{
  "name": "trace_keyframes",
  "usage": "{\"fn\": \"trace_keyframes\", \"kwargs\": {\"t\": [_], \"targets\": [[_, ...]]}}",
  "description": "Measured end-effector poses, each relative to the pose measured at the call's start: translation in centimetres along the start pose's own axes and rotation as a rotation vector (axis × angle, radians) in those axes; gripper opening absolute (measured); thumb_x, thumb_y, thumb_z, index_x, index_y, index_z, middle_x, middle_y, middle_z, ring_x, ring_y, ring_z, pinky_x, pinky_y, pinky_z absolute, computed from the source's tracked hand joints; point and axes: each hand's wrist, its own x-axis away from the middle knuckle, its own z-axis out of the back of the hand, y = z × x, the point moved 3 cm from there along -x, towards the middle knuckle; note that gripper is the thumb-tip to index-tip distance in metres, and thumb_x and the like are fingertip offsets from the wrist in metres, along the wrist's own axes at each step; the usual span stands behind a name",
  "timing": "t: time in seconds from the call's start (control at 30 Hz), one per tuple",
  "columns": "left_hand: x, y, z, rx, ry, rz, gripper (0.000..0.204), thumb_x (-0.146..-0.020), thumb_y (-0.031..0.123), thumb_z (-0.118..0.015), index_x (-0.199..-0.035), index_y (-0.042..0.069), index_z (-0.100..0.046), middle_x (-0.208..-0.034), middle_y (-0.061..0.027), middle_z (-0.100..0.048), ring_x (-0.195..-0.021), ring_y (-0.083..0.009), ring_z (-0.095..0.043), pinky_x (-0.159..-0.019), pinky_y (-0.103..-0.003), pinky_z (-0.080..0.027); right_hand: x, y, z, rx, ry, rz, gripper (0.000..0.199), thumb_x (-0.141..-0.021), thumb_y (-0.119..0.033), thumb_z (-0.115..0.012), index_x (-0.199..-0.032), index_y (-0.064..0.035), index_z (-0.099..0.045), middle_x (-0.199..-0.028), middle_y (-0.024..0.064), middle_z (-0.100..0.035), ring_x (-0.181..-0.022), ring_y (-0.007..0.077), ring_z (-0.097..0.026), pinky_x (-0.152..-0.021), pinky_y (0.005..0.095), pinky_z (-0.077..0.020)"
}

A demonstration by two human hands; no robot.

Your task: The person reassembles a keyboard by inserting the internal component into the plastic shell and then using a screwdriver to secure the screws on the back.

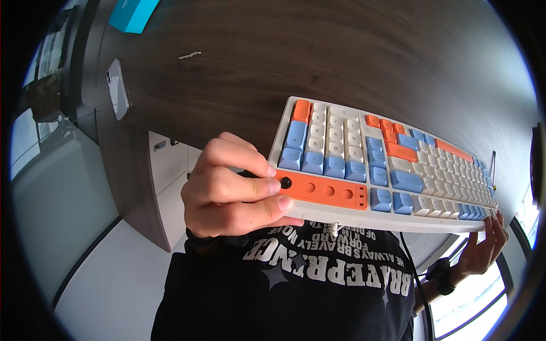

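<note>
Okay, left fingers: bent and bunched, gap nearly closed; left hand (227,190) has hold of the keyboard (392,149) at its corner on the number-pad end, one fingertip showing under the rim.
Black knob (286,183): round, on the orange panel (318,195), fingertips right against it; can't tell if it's actually pinched.
Orange panel: knob at one end, three round recesses in a row, small slots at the other end.
Right fingers: right hand (482,250) at the keyboard's far end, tips touching the long edge nearest the wearer; thumb hidden, can't tell how far closed.
Keyboard: in front of the chest, between both hands, tilted, key legends upside down from here; white, blue and orange caps, pale case.
Pale plug (334,229): at the long edge nearest the wearer, just in front of the shirt.
Shirt (222,295): black, white print.
Wristband (441,270): black, right wrist.
Worktop (239,68): dark wood grain, beyond the keyboard.
Silvery strand (189,55): small, lying on the worktop, well apart from the hands.
Phone (118,91): pale, flat near the left edge.
Box (133,14): turquoise, far left, cut off by the frame.
Cabinet (166,165): white, under the worktop, left side.
</note>
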Motion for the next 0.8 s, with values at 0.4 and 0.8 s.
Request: {"fn": "trace_keyframes", "kwargs": {"t": [0.4, 0.8], "targets": [[0.0, -0.1, -0.4, -0.022, 0.029, 0.000, 0.027, -0.063, 0.017, -0.088, -0.077, 0.008, -0.067, -0.083, -0.0010, -0.058, -0.080, -0.0187, -0.057, -0.056, -0.027, -0.045, 0.0, -0.1, 0.1, -0.041, 0.030, 0.064, 0.027, -0.077, 0.003, -0.075, -0.103, 0.0045, -0.066, -0.097, 0.0141, -0.064, -0.098, 0.0293, -0.062, -0.088, 0.0575, -0.0563], [-1.0, -0.5, -0.5, 0.064, 0.070, 0.211, 0.043, -0.056, 0.021, -0.092, -0.087, 0.005, -0.067, -0.089, -0.0065, -0.055, -0.083, -0.0196, -0.055, -0.076, -0.037, -0.058, -1.9, 0.5, -0.4, 0.043, -0.021, -0.036, 0.044, -0.076, 0.002, -0.073, -0.119, -0.0047, -0.064, -0.114, 0.0141, -0.062, -0.116, 0.0361, -0.058, -0.097, 0.0584, -0.0497]]}}
